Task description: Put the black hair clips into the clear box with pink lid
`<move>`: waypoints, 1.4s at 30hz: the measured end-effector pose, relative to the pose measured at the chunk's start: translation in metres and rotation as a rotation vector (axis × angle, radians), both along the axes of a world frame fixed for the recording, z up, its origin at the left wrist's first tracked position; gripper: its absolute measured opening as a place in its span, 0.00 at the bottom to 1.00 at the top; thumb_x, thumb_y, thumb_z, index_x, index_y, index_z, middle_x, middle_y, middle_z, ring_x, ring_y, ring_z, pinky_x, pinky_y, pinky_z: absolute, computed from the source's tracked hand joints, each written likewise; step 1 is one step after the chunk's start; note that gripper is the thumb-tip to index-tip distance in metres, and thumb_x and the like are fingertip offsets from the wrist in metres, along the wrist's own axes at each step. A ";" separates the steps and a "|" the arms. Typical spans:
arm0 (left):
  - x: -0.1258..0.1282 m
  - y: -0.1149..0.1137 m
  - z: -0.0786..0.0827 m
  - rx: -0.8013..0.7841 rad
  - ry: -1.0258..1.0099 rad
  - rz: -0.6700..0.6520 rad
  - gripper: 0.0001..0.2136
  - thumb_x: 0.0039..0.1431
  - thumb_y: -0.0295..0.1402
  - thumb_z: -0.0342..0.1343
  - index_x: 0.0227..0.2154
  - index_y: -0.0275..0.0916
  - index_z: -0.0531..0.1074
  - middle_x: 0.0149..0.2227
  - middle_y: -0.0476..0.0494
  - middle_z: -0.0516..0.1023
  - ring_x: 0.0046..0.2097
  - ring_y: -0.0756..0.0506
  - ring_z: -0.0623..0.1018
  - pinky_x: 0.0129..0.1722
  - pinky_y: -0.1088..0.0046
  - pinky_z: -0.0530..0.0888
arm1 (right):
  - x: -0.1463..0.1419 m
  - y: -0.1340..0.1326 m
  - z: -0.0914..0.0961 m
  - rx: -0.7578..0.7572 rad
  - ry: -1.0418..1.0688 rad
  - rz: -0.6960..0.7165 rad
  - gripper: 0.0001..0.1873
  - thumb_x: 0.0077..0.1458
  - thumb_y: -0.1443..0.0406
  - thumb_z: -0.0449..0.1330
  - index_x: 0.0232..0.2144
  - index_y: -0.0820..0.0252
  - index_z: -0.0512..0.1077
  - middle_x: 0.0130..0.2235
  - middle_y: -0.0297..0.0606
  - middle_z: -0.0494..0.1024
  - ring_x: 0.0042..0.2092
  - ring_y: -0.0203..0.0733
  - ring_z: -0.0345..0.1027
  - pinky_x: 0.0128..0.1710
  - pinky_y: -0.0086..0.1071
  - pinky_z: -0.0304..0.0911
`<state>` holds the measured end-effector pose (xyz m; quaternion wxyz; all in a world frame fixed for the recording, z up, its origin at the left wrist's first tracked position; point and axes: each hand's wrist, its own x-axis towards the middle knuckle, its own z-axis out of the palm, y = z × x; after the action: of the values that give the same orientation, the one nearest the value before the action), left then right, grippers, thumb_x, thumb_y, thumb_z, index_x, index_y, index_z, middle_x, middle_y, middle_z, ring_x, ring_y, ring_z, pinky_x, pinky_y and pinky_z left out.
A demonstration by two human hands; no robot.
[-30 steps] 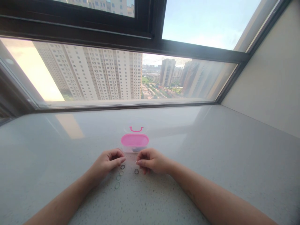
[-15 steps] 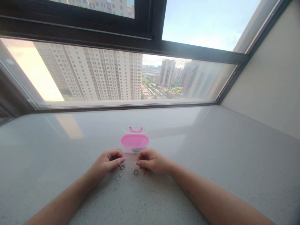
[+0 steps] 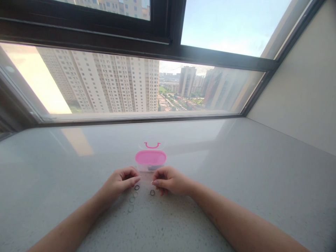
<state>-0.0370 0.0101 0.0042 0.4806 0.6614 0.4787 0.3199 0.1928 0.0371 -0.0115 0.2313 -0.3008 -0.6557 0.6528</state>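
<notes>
My left hand (image 3: 119, 182) and my right hand (image 3: 170, 180) rest side by side on a pale speckled sill (image 3: 236, 175), both with fingers curled in. Nothing is visible inside either hand. Several small dark rings lie on the sill between and below them: one ring (image 3: 137, 187) by my left fingertips, one ring (image 3: 152, 192) under my right fingertips, and a paler ring (image 3: 130, 208) nearer me. Just beyond my hands stands a small clear box with a pink lid (image 3: 150, 158), its pink handle (image 3: 152, 145) folded back.
A wide window (image 3: 131, 87) with a dark frame runs along the far edge of the sill. A pale wall (image 3: 301, 91) bounds the sill on the right.
</notes>
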 end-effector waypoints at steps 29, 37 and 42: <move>0.002 -0.002 0.003 0.002 0.017 0.019 0.10 0.54 0.38 0.54 0.25 0.37 0.69 0.23 0.52 0.65 0.28 0.49 0.64 0.28 0.75 0.60 | 0.000 -0.001 0.003 -0.003 -0.026 -0.009 0.11 0.51 0.60 0.62 0.29 0.63 0.66 0.23 0.31 0.68 0.20 0.30 0.64 0.17 0.21 0.57; 0.002 0.000 0.002 0.012 0.009 0.016 0.09 0.53 0.38 0.55 0.24 0.37 0.69 0.23 0.52 0.66 0.27 0.49 0.65 0.28 0.75 0.61 | 0.001 -0.001 0.002 0.009 -0.023 -0.003 0.12 0.51 0.60 0.62 0.29 0.63 0.67 0.23 0.31 0.68 0.20 0.31 0.64 0.18 0.22 0.58; 0.001 -0.001 0.002 0.006 0.007 0.017 0.09 0.54 0.37 0.55 0.24 0.36 0.69 0.23 0.52 0.66 0.28 0.49 0.65 0.28 0.75 0.61 | 0.000 -0.001 0.001 0.004 -0.024 -0.008 0.12 0.51 0.59 0.62 0.29 0.63 0.66 0.23 0.31 0.68 0.20 0.30 0.64 0.18 0.22 0.57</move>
<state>-0.0359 0.0087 0.0066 0.4741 0.6598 0.4853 0.3231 0.1929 0.0363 -0.0104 0.2265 -0.3107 -0.6586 0.6469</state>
